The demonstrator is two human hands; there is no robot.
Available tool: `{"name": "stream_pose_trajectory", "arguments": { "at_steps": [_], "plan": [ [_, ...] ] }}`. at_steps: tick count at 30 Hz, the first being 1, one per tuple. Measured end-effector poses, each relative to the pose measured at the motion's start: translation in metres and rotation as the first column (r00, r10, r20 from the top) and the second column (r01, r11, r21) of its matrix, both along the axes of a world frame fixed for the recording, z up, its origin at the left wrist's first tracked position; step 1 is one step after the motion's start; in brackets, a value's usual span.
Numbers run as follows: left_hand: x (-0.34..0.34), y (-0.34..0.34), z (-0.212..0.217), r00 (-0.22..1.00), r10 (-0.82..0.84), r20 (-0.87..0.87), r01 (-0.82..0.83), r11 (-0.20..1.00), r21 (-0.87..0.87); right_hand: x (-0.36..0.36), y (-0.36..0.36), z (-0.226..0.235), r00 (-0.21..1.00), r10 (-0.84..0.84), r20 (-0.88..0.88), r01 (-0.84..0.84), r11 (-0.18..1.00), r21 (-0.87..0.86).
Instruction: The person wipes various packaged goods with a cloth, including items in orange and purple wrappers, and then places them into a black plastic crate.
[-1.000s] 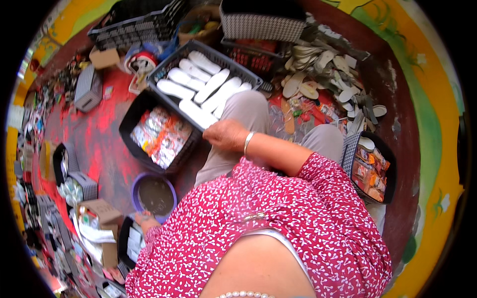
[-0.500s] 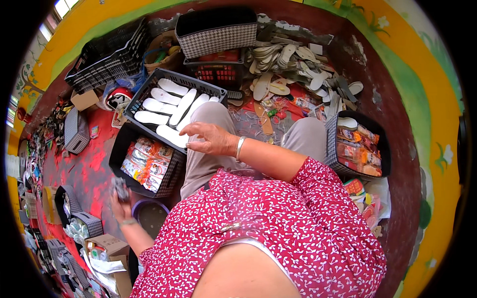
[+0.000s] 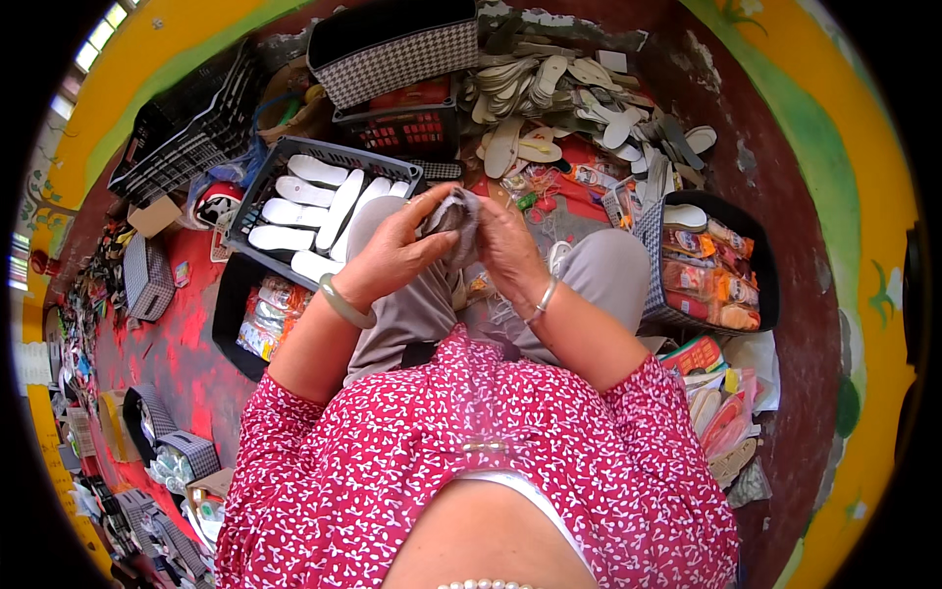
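A crumpled grey cloth (image 3: 461, 234) is bunched between my two hands, above the gap between my knees. My left hand (image 3: 404, 243) is closed around its left side, the thumb lying across it. From the other side my right hand (image 3: 507, 249) grips it, its fingers partly hidden by the cloth. Just left of them, white insoles (image 3: 297, 214) lie in rows in a dark plastic crate (image 3: 280, 165). Below the crate, a black basket (image 3: 228, 319) of packets in orange and white wrapping is partly covered by my left forearm.
At the right is a houndstooth basket (image 3: 677, 312) with more wrapped packets. Loose insoles are heaped (image 3: 579, 98) against the far wall. Beside the heap, a houndstooth bin (image 3: 397, 61) rests on a black crate (image 3: 402, 128). More boxes and goods line the left side.
My left hand has come up from the low left with the dark grey bundle to between my knees. My right hand has left the insoles, moved right and closed on the cloth.
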State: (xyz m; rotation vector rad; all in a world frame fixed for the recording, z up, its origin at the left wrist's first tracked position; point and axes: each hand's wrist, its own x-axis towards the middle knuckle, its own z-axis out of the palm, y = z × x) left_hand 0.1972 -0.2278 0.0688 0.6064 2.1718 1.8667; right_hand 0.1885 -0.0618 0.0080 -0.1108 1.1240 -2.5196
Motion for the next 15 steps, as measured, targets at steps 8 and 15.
{"name": "stream_pose_trajectory", "arguments": {
  "at_steps": [8, 15],
  "plan": [
    [-0.055, 0.048, -0.041, 0.929, -0.071, 0.362, 0.102, 0.993, -0.067, -0.015, 0.075, 0.008, 0.853, -0.136, 0.504, 0.222, 0.969, -0.113],
    [-0.126, 0.121, -0.054, 0.685, -0.685, 0.248, 0.702, 0.711, 0.023, -0.048, 0.175, 0.000, 0.792, -0.540, 0.287, 0.462, 0.836, 0.297]
  ]
}}
